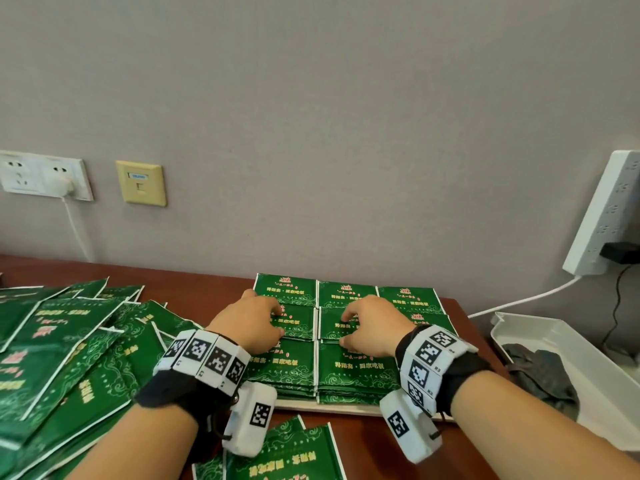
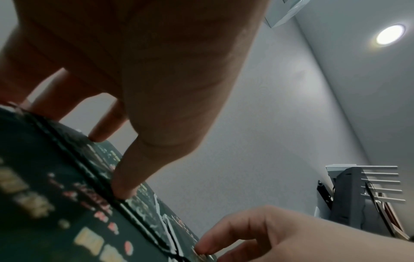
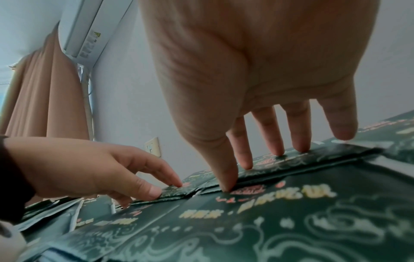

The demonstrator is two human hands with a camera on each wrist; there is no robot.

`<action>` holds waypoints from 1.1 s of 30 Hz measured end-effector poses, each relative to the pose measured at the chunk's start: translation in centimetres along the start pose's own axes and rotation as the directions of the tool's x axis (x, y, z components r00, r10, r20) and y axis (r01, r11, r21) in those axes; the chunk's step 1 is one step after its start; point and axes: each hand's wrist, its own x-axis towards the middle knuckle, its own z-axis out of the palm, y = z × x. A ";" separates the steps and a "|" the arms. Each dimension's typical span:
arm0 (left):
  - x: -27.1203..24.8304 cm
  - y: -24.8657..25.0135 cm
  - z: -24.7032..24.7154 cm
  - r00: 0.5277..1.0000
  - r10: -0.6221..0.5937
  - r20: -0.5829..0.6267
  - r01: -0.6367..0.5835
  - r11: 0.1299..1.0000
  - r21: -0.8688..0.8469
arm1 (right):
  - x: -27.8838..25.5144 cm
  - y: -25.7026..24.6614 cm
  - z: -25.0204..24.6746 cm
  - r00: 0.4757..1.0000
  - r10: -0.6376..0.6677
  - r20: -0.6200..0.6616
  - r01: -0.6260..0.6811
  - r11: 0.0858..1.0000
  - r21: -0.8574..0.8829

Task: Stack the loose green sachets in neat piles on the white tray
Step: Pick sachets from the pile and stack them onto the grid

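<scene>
Sachets (image 1: 282, 367) already filled most of the white tray (image 1: 341, 408), set in a grid of low piles on the brown table (image 1: 194, 289), while a big loose heap (image 1: 65, 358) lay to the left and a few more (image 1: 280, 452) near the front edge. The step in hand looked like squaring up the two middle piles. To do it well, I would judge that the fingertips should press lightly downward and nudge the edges inward together, so each pile lines up with its neighbours without sliding the slippery foil off the piles below; pushing from one side only could fan a pile out or shove it across the narrow gap between columns.

The left hand (image 1: 249, 322) rested on the middle pile of the left column, fingers spread and gently bent, its thumb (image 2: 122, 184) tip set on the seam between two piles. It held nothing; it only touched and pressed. The right hand (image 1: 370, 323) did the same on the middle pile of the next column: its fingers (image 3: 276, 141) were fairly straight and splayed, the tips planted on the sachet tops, the thumb down at the near edge. Neither hand pinched or lifted a sachet. The two hands sat close, side by side, apart from one another.
</scene>
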 end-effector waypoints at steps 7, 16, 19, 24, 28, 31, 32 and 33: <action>-0.3 0.4 0.0 0.999 0.032 -0.007 -0.032 0.999 0.024 | -0.2 0.1 0.5 0.998 -0.061 -0.022 0.062 0.998 0.026; -4.4 2.3 -3.3 0.997 0.077 0.005 -0.077 0.994 0.075 | -5.6 -1.0 -0.3 0.957 -0.260 -0.132 0.276 0.953 0.121; -7.8 2.7 -4.3 0.992 0.128 0.005 -0.128 0.986 0.107 | -8.6 -1.9 0.0 0.940 -0.338 0.035 0.328 0.930 0.166; -12.7 1.0 -2.4 0.959 0.120 0.256 -0.151 0.983 0.106 | -12.4 -3.5 3.0 0.907 -0.366 0.209 0.343 0.929 0.137; -13.9 -1.0 0.3 0.943 0.078 0.323 -0.133 0.979 0.153 | -13.4 -4.4 4.9 0.917 -0.342 0.206 0.335 0.940 0.067; -14.5 -1.8 1.3 0.950 0.103 0.295 -0.126 0.990 0.063 | -13.7 -4.5 4.9 0.922 -0.319 0.221 0.314 0.948 0.060; -14.7 -1.9 1.5 0.952 0.109 0.287 -0.125 0.991 0.038 | -13.7 -4.4 4.9 0.921 -0.307 0.240 0.305 0.951 0.045; -14.9 -1.9 1.7 0.953 0.110 0.284 -0.120 0.993 0.018 | -13.8 -4.3 4.9 0.919 -0.291 0.266 0.292 0.956 0.038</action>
